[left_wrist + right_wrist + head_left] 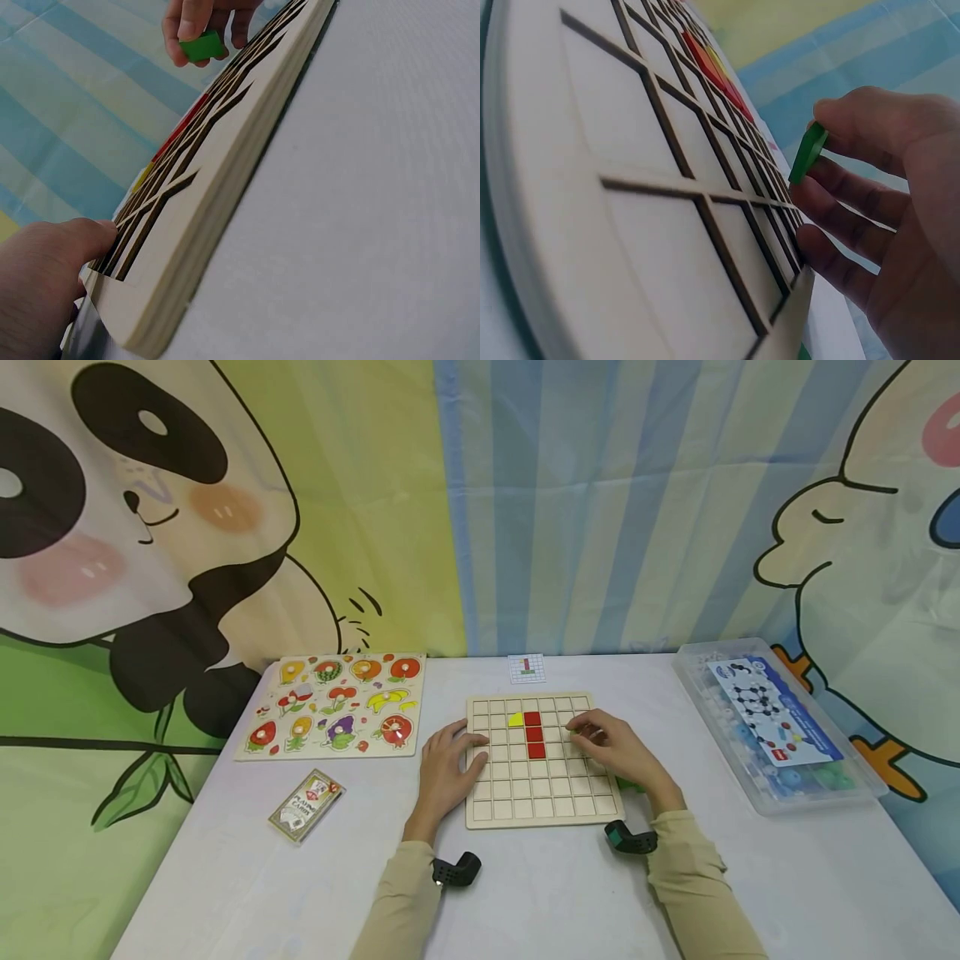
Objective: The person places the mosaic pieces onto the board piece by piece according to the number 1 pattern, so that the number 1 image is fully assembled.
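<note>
A wooden grid board [540,789] lies flat on the table between the hands. Three red square tiles [534,734] form a column in its upper middle, with a yellow tile [515,720] that has one rounded corner left of the top one. My right hand [618,752] is over the board's right side, pinching a small green tile [808,154] between thumb and fingers, above the grid. At the left edge my left hand [446,768] rests with relaxed fingers, thumb and index finger touching the rim.
A small pattern card [527,668] lies behind the board. A fruit puzzle board [408,735] and a playing-card box [307,806] are on the left. A clear plastic case [780,727] stands at the right. Some green [630,785] shows under the right wrist, beside the board.
</note>
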`<state>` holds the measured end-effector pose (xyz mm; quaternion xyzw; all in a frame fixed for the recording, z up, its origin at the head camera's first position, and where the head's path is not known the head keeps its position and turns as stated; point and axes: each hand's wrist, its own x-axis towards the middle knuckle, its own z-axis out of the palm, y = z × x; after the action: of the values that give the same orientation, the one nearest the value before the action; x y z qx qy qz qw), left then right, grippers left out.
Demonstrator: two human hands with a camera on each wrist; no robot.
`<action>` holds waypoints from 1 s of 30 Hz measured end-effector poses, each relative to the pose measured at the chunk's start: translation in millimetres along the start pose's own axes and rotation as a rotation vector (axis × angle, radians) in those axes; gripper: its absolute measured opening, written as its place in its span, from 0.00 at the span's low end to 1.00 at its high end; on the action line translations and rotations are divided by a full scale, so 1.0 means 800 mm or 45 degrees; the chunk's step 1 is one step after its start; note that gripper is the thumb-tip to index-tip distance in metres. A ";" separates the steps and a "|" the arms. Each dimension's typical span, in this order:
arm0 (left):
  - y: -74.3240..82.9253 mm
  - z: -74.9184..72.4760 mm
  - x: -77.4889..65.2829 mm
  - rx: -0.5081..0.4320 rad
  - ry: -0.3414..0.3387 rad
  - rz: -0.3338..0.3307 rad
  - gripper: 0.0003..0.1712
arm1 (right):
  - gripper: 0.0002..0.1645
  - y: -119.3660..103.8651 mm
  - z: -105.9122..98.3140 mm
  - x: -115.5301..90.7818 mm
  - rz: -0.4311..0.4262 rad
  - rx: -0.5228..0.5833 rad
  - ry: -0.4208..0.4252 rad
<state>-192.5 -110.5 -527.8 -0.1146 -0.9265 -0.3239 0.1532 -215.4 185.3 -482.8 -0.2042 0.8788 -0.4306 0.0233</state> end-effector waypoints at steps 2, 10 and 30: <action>0.000 0.000 0.000 0.004 -0.003 -0.002 0.11 | 0.16 -0.003 0.002 0.001 -0.007 0.019 -0.022; 0.001 -0.003 0.000 0.016 -0.035 -0.032 0.11 | 0.16 -0.010 0.012 0.003 -0.038 0.018 -0.044; 0.001 -0.001 0.001 0.008 -0.031 -0.028 0.11 | 0.14 -0.034 0.034 0.011 -0.140 -0.002 -0.113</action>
<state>-193.2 -110.5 -526.4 -0.1079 -0.9306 -0.3211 0.1386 -208.1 146.9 -477.9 -0.2710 0.8648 -0.4210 0.0384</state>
